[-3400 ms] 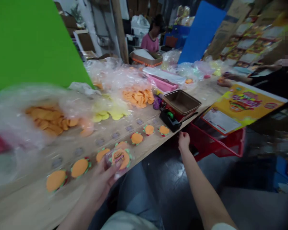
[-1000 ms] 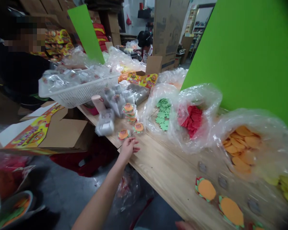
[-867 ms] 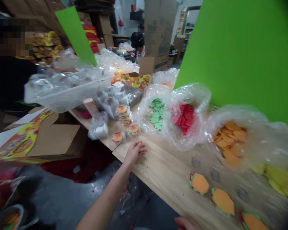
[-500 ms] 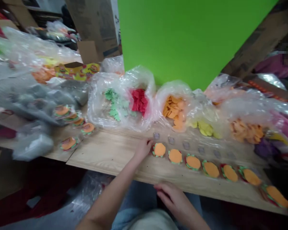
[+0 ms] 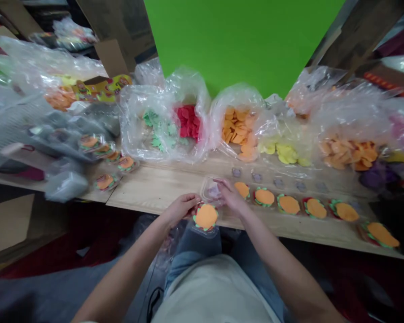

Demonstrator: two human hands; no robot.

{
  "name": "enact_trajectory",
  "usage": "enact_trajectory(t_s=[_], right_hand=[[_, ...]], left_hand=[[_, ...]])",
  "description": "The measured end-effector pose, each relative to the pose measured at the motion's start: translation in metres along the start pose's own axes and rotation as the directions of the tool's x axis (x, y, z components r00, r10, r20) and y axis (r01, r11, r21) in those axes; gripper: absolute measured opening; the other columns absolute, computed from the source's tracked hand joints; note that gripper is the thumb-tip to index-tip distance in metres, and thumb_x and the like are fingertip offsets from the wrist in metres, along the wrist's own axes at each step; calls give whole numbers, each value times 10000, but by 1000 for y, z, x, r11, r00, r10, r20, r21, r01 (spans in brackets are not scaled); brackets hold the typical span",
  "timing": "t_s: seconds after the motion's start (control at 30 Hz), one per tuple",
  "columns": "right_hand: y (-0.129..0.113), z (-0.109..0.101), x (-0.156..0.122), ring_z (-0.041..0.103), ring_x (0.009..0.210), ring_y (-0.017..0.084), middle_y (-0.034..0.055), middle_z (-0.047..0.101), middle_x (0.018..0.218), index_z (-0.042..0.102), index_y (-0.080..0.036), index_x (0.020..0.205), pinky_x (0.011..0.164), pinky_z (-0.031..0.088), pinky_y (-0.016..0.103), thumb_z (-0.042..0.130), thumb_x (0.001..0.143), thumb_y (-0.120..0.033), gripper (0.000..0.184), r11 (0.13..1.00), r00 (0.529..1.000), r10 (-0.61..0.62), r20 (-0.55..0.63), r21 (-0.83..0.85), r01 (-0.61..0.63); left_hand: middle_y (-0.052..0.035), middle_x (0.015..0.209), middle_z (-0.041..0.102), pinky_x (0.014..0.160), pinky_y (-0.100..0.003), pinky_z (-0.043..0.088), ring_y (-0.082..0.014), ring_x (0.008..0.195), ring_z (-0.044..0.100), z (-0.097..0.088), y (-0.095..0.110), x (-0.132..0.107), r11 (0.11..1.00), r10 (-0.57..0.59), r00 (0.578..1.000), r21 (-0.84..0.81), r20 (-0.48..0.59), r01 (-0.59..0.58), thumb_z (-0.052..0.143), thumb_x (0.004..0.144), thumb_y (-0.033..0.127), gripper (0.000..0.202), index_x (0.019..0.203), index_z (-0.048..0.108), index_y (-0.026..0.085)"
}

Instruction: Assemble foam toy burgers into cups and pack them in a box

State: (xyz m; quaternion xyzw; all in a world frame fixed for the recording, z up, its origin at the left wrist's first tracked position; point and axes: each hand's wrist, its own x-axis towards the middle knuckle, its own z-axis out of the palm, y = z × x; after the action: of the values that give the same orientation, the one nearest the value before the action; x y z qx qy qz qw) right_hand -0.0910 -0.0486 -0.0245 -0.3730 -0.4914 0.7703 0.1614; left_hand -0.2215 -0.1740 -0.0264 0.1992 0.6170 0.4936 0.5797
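A clear plastic clamshell box (image 5: 205, 231) lies opened out at the table's near edge, its lid (image 5: 208, 186) folded away from me. In its base sits a foam burger (image 5: 206, 216) with an orange round on top and green frills around it. My left hand (image 5: 184, 207) pinches the left side of the box near the hinge. Fingers of my right hand (image 5: 230, 195) are closed on the lid's right edge. To the right stands a row of several more opened boxes with foam burgers (image 5: 264, 196), their lids lying toward the back.
Along the back lie plastic bags of green pieces (image 5: 160, 137), red pieces (image 5: 188, 123), orange rounds (image 5: 239, 128), yellow pieces (image 5: 286, 153) and light orange pieces (image 5: 350, 153). Closed burger boxes (image 5: 106, 181) sit at left. A green panel (image 5: 242, 45) rises behind.
The leftmost burger box has been drawn toward me to the table edge with my left hand on it. My right hand has risen from below the edge to the lid. The view has shifted.
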Motion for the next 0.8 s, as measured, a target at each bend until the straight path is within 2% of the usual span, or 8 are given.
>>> enact_trajectory(t_s=[0.1,0.2,0.33,0.43,0.5,0.6,0.7,0.8], right_hand=[[23,3,-27,604,489,138,-5,615,762,498,-218,1022,378,458,238,454,779,-317,266,994,985,63,-159,96,-48],[36,-3,-48,616,523,154,13,617,801,454,-211,1046,406,475,257,421,791,-317,278,985,946,90,-313,168,-38],[31,-19,-66,636,775,190,84,568,1097,408,-222,1171,560,530,315,347,856,-352,346,971,908,-236,-345,-104,213],[19,-31,-88,457,1148,247,79,400,1327,392,-250,1247,868,456,416,416,855,-358,408,689,820,-563,104,-489,536],[15,-36,-103,243,1287,286,69,308,1395,386,-245,1273,1008,293,489,492,824,-368,478,401,696,-556,454,-587,703],[17,-41,-116,99,1323,308,84,252,1423,300,-217,1327,1038,194,534,519,812,-373,581,191,613,-502,610,-613,767],[23,-45,-117,174,1308,293,114,304,1389,243,-191,1341,1028,228,512,461,841,-366,573,263,666,-537,517,-648,715],[26,-50,-111,486,1079,224,130,498,1187,358,-179,1223,876,418,377,360,885,-352,379,543,826,-547,134,-694,473]], left_hand=[[-38,810,615,578,-202,426,-121,700,570,19,-20,-30,982,-48,997,-177,60,58,557,754,432,275,829,603,172],[-77,1127,571,709,-324,479,-218,932,591,36,-33,-54,863,-154,952,-433,265,260,458,805,482,413,1157,496,270],[-119,1141,577,754,-350,479,-276,964,603,44,-27,-59,713,-208,855,-524,476,465,448,800,512,592,1328,287,298],[-129,1111,593,810,-337,467,-265,967,604,46,-11,-49,671,-209,824,-536,526,512,463,807,483,613,1338,278,239],[-115,1060,614,832,-346,465,-230,913,622,49,-1,-44,665,-198,821,-542,536,514,440,817,490,579,1311,333,208],[-95,1065,599,822,-367,477,-192,863,619,59,9,-42,725,-161,857,-530,490,439,413,811,533,548,1254,415,211],[-75,1109,563,772,-383,499,-188,872,599,70,9,-46,861,-79,945,-457,317,225,483,812,443,427,1191,457,248],[-74,1050,571,712,-379,508,-195,850,594,74,0,-52,933,-30,966,-340,258,120,499,812,401,368,1141,478,238]])
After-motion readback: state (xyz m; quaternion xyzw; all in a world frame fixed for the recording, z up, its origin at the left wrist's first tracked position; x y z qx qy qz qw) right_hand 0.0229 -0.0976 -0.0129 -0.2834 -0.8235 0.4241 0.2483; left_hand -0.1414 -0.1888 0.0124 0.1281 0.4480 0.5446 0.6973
